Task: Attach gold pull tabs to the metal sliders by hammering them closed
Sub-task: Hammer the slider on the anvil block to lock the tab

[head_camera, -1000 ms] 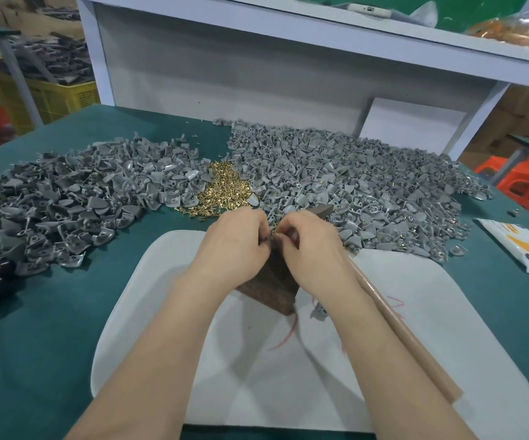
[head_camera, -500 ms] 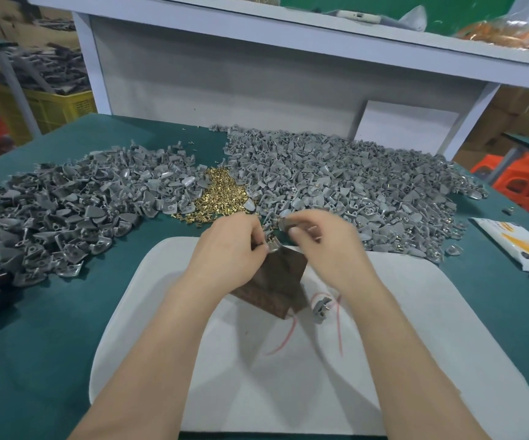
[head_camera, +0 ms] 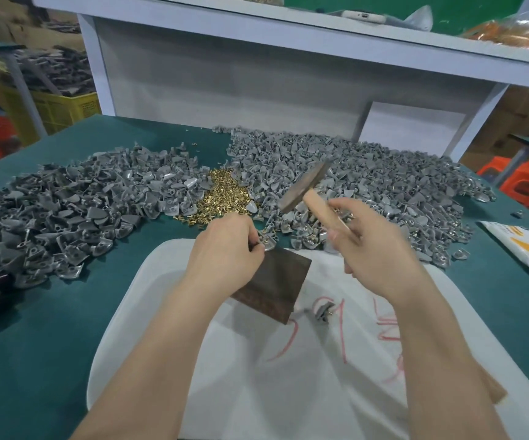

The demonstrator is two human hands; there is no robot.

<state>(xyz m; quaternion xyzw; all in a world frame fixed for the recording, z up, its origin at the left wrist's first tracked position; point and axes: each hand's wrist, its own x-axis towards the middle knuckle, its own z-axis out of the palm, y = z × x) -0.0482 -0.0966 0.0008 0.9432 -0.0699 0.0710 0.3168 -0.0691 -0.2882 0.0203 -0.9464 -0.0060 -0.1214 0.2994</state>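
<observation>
The left hand pinches a small grey metal slider against the far corner of a dark brown wooden block, midway along the desk's near edge. The right hand, clenched round a wooden-handled hammer, holds its head above the slider, just beyond and to the right. The handle slants back toward the near right.

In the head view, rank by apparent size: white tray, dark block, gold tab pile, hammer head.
1. white tray
2. dark block and gold tab pile: look alike; block is nearer, partly under the left hand, so unranked
3. hammer head
</observation>
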